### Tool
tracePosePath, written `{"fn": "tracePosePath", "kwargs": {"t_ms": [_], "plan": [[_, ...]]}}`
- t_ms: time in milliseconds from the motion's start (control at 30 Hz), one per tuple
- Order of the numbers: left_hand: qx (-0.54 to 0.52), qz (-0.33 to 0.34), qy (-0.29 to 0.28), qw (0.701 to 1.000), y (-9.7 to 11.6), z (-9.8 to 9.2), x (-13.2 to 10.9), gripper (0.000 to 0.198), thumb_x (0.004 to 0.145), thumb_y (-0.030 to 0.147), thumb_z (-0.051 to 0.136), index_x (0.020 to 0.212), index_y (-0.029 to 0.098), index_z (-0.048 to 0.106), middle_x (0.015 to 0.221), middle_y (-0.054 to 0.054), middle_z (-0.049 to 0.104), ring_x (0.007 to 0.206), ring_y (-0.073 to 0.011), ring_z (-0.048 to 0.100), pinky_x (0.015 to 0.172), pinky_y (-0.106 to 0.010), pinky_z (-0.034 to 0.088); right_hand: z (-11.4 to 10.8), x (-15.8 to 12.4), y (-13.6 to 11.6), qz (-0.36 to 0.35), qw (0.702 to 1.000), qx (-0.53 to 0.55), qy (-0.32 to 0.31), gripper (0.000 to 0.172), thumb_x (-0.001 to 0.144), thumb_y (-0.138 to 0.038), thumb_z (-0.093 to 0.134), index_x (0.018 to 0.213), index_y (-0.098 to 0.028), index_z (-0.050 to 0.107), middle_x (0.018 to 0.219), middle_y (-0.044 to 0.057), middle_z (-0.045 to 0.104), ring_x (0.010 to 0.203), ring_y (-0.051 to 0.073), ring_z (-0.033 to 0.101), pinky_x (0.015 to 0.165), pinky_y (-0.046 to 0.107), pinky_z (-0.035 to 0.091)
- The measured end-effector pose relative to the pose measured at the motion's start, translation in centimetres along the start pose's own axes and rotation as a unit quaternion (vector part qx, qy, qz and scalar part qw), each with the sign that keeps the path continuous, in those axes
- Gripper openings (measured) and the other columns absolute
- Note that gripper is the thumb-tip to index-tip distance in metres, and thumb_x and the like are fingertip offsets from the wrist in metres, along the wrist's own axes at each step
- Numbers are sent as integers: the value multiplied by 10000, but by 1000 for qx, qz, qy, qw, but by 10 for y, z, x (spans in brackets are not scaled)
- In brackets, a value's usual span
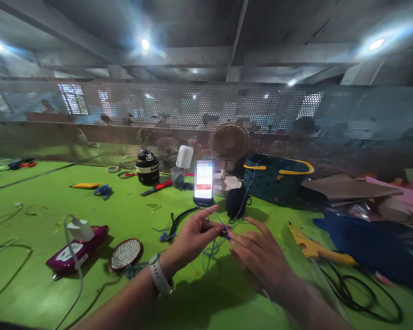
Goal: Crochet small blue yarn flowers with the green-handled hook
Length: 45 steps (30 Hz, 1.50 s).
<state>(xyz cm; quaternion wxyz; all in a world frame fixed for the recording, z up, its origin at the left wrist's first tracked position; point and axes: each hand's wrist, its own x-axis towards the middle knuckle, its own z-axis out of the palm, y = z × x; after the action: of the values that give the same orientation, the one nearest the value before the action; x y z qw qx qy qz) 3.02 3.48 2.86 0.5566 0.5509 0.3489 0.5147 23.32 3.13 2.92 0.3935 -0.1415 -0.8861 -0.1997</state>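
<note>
My left hand (196,231), with a white watch on its wrist, pinches a small dark blue piece of yarn work (225,232). Its index finger is raised, with light blue yarn (243,201) running close by. My right hand (258,252) meets it from the other side, thumb and finger closed at the same piece, other fingers lifted. Whether a hook is in the right hand is hidden. The yarn comes down from the dark green basket (273,181) past a dark ball of yarn (236,203). Loose loops hang below my fingers.
A lit phone (203,181) stands ahead, before a fan (229,143). To the left are a purple power strip (77,250), a round red-rimmed object (125,254) and a black jar (147,167). A yellow glue gun (316,247) and dark blue cloth (368,250) lie at right.
</note>
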Motion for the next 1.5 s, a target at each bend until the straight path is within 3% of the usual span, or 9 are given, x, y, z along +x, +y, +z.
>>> {"fn": "tracePosePath", "kwargs": {"t_ms": [200,333,600,800,933,1133,1300,1500], "plan": [[-47,-21,26,998,-1,4,0,737,736,277,792,1363,78,460,884,-106,764,855,-185,708,824,-320,509,1,4,-9,-3,999,-46,6,243,967,-79,410,1069,-68,631,1063,141,746,949,197,668,1140,509,269],[-44,-12,11,999,-1,9,-3,816,745,281,785,1424,86,378,910,-110,755,863,-187,696,812,-325,508,6,3,-6,23,998,-51,30,179,952,-106,499,1081,-97,624,1033,122,759,916,187,680,1120,517,313],[-68,-6,14,998,9,12,-9,627,769,268,771,1315,131,496,863,-62,732,829,-158,679,801,-303,499,11,-4,-1,51,997,-1,53,221,929,-120,561,1139,-176,598,1071,76,754,923,170,689,1110,514,353],[-60,25,-7,998,5,10,-7,612,777,266,766,1307,143,486,857,-64,728,836,-165,680,814,-324,508,12,-5,1,53,994,33,95,192,920,-107,558,1098,-153,611,1062,99,751,947,182,696,1119,501,340],[-38,59,20,997,3,16,-9,640,773,295,767,1319,140,472,833,-58,716,830,-173,669,795,-324,513,15,-3,-5,76,993,6,94,229,918,-102,569,1137,-151,612,1094,105,742,988,196,684,1128,539,307],[-164,24,-10,986,0,25,-16,774,751,217,792,1412,163,393,782,-11,696,728,-137,661,752,-308,522,14,-4,-8,74,990,-46,108,287,904,-111,616,1174,-207,615,1092,67,750,1003,188,673,1154,531,257],[-197,-15,-47,979,2,17,-12,818,713,148,818,1421,144,409,762,-14,704,739,-123,665,778,-280,503,5,-1,2,50,992,13,117,257,936,-197,588,1184,-261,609,1080,46,740,1005,177,675,1086,498,390],[-178,-15,-38,983,5,7,-5,829,712,124,813,1431,137,401,748,-12,709,713,-107,651,746,-246,484,-4,5,12,47,991,71,104,173,939,-226,571,1083,-227,667,1029,70,739,957,195,686,971,463,503]]}}
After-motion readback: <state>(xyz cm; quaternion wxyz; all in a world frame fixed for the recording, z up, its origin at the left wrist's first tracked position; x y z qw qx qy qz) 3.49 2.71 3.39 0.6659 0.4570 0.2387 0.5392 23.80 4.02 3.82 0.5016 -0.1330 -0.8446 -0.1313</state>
